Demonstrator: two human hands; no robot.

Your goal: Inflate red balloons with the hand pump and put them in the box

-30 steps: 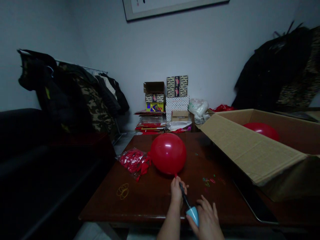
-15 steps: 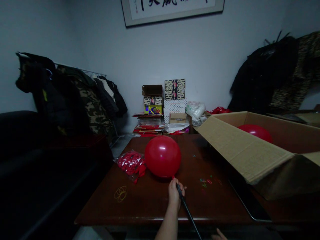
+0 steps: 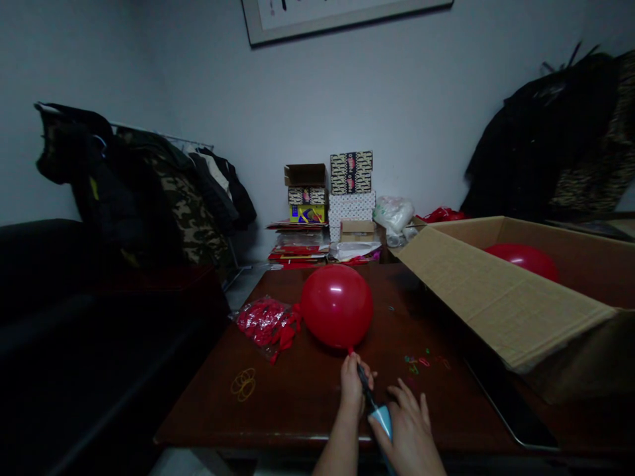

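A round, inflated red balloon (image 3: pixel 336 306) rests at the middle of the dark table, its neck toward me. My left hand (image 3: pixel 353 383) is closed, pinching that neck against the black front end of a balloon pump (image 3: pixel 382 419). The pump's light-blue barrel lies just behind my left hand and slants down toward me. My right hand (image 3: pixel 409 430) is on the barrel, the thumb along its near side and the other fingers stretched forward. Its palm side is hidden. To the balloon's left sits a clear bag of uninflated red balloons (image 3: pixel 268 324).
Yellow rubber bands (image 3: pixel 243 384) lie at left; small coloured bands (image 3: pixel 414 363) lie at right. A large open cardboard box (image 3: pixel 506 301) holding another red balloon (image 3: pixel 526 259) stands at right, beside a black flat slab (image 3: pixel 513 406). Stacked boxes (image 3: pixel 352 215) stand behind the table.
My right hand has come up from the bottom edge, and the pump's blue barrel has slid forward over the black rod toward my left hand. The view has shifted slightly.
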